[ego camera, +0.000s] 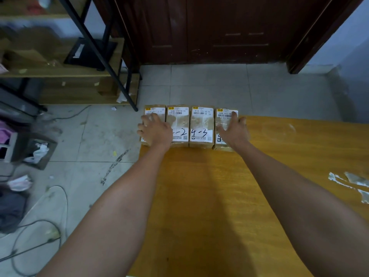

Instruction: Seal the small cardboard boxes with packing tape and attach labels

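Yellow wooden table (pixel 229 196) fills my view, and at its far left corner four taped, labelled small cardboard boxes (pixel 189 126) sit side by side in a touching row. My left hand (pixel 154 130) rests flat on the leftmost box and my right hand (pixel 233 129) on the rightmost, fingers spread and gripping nothing. To square the row well, I judge both palms should press inward evenly, keeping the boxes from sliding off the edge.

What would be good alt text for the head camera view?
Four small taped, labelled cardboard boxes stand in a row at the far corner of a yellow wooden table. The left hand rests on the leftmost box, the right hand on the rightmost.
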The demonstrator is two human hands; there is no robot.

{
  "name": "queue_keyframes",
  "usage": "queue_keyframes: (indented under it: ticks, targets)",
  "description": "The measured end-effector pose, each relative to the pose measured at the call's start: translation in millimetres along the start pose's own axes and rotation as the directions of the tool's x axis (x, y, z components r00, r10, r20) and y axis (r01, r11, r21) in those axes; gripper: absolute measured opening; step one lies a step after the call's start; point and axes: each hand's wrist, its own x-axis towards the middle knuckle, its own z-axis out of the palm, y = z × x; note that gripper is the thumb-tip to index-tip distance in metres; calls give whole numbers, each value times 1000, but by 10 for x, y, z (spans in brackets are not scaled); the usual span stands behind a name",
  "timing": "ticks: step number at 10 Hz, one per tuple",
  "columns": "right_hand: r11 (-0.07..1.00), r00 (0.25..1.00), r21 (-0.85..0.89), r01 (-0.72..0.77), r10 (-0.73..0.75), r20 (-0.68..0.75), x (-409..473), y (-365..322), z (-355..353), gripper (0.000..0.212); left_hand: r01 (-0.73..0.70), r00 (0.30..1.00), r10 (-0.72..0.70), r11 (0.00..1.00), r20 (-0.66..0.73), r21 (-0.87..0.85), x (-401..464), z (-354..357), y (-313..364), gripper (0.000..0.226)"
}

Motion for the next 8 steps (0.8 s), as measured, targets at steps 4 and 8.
queue_keyframes:
  ticks: [4,8]
  targets:
    - [998,999,52,-40,40,-1,-106,138,-29,75,-31,999,32,999,17,-30,-158,-14,-49,46]
    - [993,997,94,-72,70,26,-244,34,-100,76,-62,997,63,998,35,-25,-227,-52,-96,57]
